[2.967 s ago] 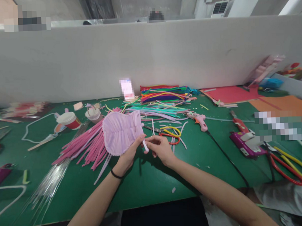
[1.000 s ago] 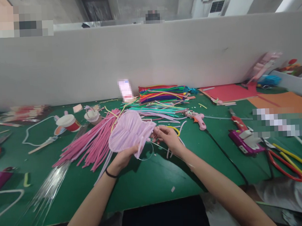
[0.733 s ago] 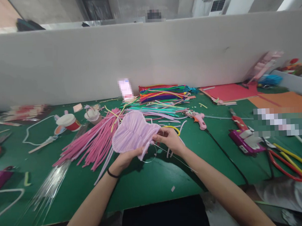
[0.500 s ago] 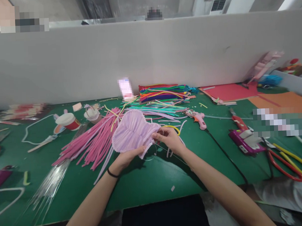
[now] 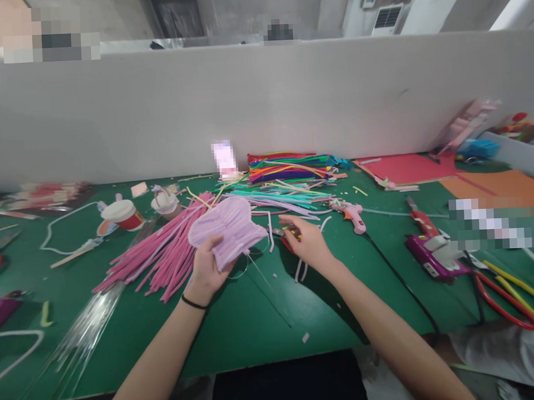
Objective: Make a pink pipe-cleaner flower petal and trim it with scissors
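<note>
A lilac, ribbed, lobed piece made of pipe cleaners (image 5: 226, 225) is pinched at its lower edge by my left hand (image 5: 208, 267), with the thumb across its front. A thin clear strand (image 5: 268, 285) hangs from its narrow end onto the table. My right hand (image 5: 311, 242) is just to the right, its fingers curled about the red and yellow handles of a pair of scissors (image 5: 275, 231). The blades point left, toward the lilac piece. Whether the scissors are lifted I cannot tell. Loose lilac pipe cleaner bits (image 5: 271, 232) lie beside them.
Pink pipe cleaners (image 5: 163, 251) lie at left, multicoloured bundles (image 5: 287, 166) at the back. A pink glue gun (image 5: 351, 214) with a black cord is to the right. Large scissors (image 5: 510, 295) and a purple device (image 5: 433, 257) sit farther right. Paper cups (image 5: 123, 213) stand at left.
My right hand has let go of the lilac piece and moved to the scissors. My left hand has drawn the piece slightly left and tilted it, and its thumb now lies over the front.
</note>
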### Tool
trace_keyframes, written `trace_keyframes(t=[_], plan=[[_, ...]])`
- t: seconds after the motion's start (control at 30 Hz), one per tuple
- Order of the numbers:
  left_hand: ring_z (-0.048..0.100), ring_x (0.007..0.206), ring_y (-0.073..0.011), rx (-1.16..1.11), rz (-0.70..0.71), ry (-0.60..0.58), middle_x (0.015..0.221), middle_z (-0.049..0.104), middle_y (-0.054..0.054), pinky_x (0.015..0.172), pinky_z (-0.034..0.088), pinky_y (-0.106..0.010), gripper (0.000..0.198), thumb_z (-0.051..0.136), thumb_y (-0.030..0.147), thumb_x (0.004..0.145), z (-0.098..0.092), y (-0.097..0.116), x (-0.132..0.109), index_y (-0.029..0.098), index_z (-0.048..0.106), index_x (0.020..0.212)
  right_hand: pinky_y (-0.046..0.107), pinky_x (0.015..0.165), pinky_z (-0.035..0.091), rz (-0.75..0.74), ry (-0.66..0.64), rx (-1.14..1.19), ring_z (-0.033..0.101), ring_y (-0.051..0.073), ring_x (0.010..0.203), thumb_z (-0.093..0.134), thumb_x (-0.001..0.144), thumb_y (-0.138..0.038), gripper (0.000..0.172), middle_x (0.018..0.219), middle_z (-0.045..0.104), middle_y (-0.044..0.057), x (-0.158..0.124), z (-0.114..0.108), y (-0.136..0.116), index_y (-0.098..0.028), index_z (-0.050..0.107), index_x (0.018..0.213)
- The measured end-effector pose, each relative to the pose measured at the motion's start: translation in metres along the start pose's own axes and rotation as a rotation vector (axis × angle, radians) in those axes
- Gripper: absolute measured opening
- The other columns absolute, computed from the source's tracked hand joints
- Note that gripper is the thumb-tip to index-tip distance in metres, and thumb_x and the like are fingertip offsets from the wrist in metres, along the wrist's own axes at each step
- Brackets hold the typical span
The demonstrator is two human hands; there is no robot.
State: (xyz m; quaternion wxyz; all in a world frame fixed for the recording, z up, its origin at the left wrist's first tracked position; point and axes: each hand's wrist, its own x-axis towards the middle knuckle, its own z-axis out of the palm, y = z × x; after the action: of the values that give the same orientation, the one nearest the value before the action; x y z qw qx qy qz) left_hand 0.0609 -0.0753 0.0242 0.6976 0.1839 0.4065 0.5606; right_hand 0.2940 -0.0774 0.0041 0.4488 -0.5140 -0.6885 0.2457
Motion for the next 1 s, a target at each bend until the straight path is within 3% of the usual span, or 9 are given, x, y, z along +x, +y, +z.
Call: trace_keyframes(t=[0.07, 0.17, 0.33, 0.47, 0.57, 0.73, 0.87, 1.0], plan=[[0.072, 0.073, -0.0235, -0.041, 0.033, -0.007, 0.091, 0.075, -0.008, 0.062, 0.061, -0.035, 0.034, 0.058, 0.012, 0.075, -0.003, 0.003, 0.004, 0.015, 0.064, 0.108, 0.037, 0.084, 0.048, 0.029, 0.077, -0.305, 0.063, 0.023, 0.095, 0.051, 0.086, -0.02, 0.032, 0.107, 0.069, 0.01, 0.001, -0.008, 0.004, -0.018, 0.061, 0.116], [0.072, 0.077, -0.0253, -0.065, 0.076, -0.022, 0.093, 0.075, -0.009, 0.064, 0.061, -0.037, 0.038, 0.057, 0.012, 0.077, -0.006, 0.003, 0.009, 0.015, 0.061, 0.115, 0.043, 0.087, 0.044, 0.092, 0.012, -0.684, 0.057, 0.03, 0.102, 0.056, 0.085, -0.029, 0.025, 0.102, 0.069, 0.013, -0.001, -0.015, 0.006, -0.016, 0.066, 0.104], [0.072, 0.076, -0.0266, -0.088, 0.104, -0.027, 0.094, 0.074, -0.011, 0.062, 0.061, -0.039, 0.038, 0.056, 0.01, 0.078, -0.01, -0.001, 0.015, 0.014, 0.061, 0.115, 0.061, 0.096, 0.031, 0.122, -0.103, -0.976, 0.05, 0.037, 0.109, 0.06, 0.085, -0.038, 0.027, 0.104, 0.068, 0.014, -0.009, -0.008, 0.005, -0.017, 0.066, 0.102], [0.072, 0.078, -0.0263, -0.09, 0.122, -0.006, 0.096, 0.074, -0.01, 0.063, 0.061, -0.038, 0.038, 0.055, 0.007, 0.077, -0.009, 0.0, 0.015, 0.014, 0.063, 0.113, 0.07, 0.103, 0.009, 0.074, -0.139, -1.002, 0.049, 0.037, 0.111, 0.055, 0.089, -0.03, 0.021, 0.102, 0.069, 0.015, -0.008, -0.003, 0.008, -0.015, 0.065, 0.102], [0.072, 0.079, -0.0251, -0.115, 0.131, -0.013, 0.097, 0.074, -0.011, 0.065, 0.06, -0.035, 0.041, 0.053, 0.004, 0.075, -0.006, 0.001, 0.012, 0.012, 0.063, 0.113, 0.069, 0.103, 0.005, 0.062, -0.064, -0.982, 0.049, 0.036, 0.111, 0.052, 0.09, -0.028, 0.022, 0.097, 0.071, 0.016, -0.005, -0.004, 0.009, -0.014, 0.062, 0.103], [0.072, 0.084, -0.0258, -0.152, 0.159, -0.057, 0.103, 0.074, -0.012, 0.069, 0.06, -0.036, 0.044, 0.051, 0.002, 0.073, -0.001, 0.004, 0.008, 0.011, 0.063, 0.115, 0.061, 0.106, 0.012, 0.049, 0.168, -0.787, 0.052, 0.032, 0.106, 0.053, 0.087, -0.038, 0.025, 0.093, 0.071, 0.01, 0.0, -0.013, 0.006, -0.018, 0.06, 0.102], [0.071, 0.088, -0.0265, -0.146, 0.147, -0.081, 0.101, 0.074, -0.013, 0.07, 0.06, -0.036, 0.042, 0.05, 0.002, 0.074, -0.003, 0.004, 0.009, 0.009, 0.064, 0.113, 0.053, 0.101, 0.024, 0.049, 0.19, -0.66, 0.054, 0.029, 0.099, 0.059, 0.079, -0.037, 0.021, 0.085, 0.069, 0.006, 0.002, -0.015, 0.005, -0.022, 0.061, 0.093], [0.071, 0.09, -0.0265, -0.147, 0.141, -0.077, 0.099, 0.074, -0.013, 0.071, 0.061, -0.035, 0.038, 0.05, 0.002, 0.075, -0.005, 0.004, 0.011, 0.008, 0.065, 0.11, 0.051, 0.1, 0.025, -0.004, 0.218, -0.615, 0.054, 0.028, 0.097, 0.056, 0.082, -0.038, 0.02, 0.089, 0.068, 0.006, -0.001, -0.009, 0.004, -0.022, 0.058, 0.094]])
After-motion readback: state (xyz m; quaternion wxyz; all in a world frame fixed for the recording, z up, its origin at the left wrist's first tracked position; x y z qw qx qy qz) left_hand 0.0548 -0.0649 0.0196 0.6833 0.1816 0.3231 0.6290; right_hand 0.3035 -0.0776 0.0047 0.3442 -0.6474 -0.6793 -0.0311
